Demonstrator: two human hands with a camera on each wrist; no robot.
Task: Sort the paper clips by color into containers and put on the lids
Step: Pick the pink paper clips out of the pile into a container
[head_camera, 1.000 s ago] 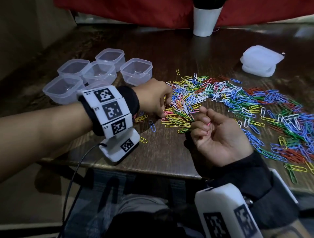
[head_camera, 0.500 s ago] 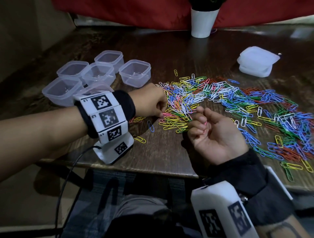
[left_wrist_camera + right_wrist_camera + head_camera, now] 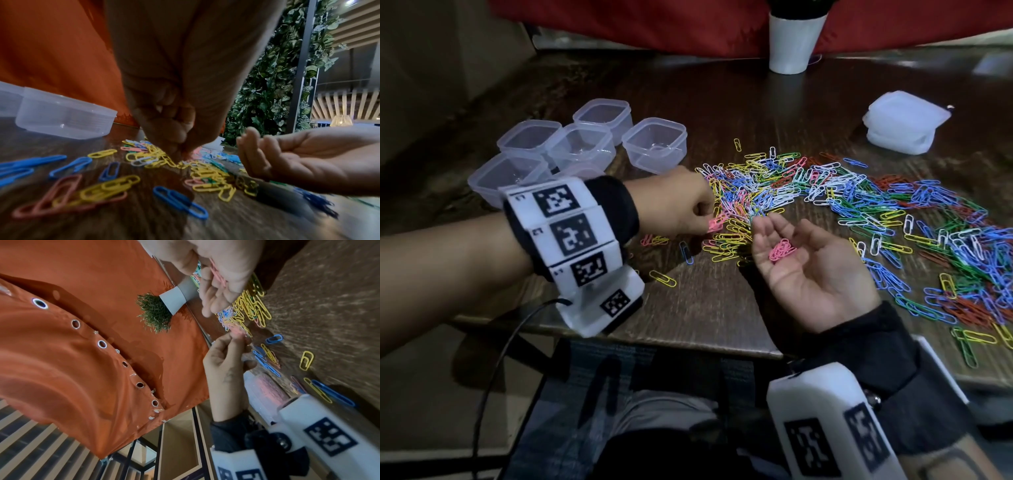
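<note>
The left hand is pinching a pink clip at the 9 o'clock edge of the clip pile on the bench. The right hand is lying palm-up, fingers apart, cradling loose pink clips; tilting could be spilling them back into the pile. The containers at 10 o'clock are looking empty, though one is hiding behind the wristband.

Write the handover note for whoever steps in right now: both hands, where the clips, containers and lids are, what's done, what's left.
Left hand: pinching pink clips at the near edge of the mixed pile.
Right hand: open, palm up, a small bunch of pink clips lying in it.
Clear containers: grouped at far left, uncovered; the ones in clear view look empty.
Lids: stacked at far right.
Done: some pink gathered.
Left: nearly all sorting, then every lid.
</note>
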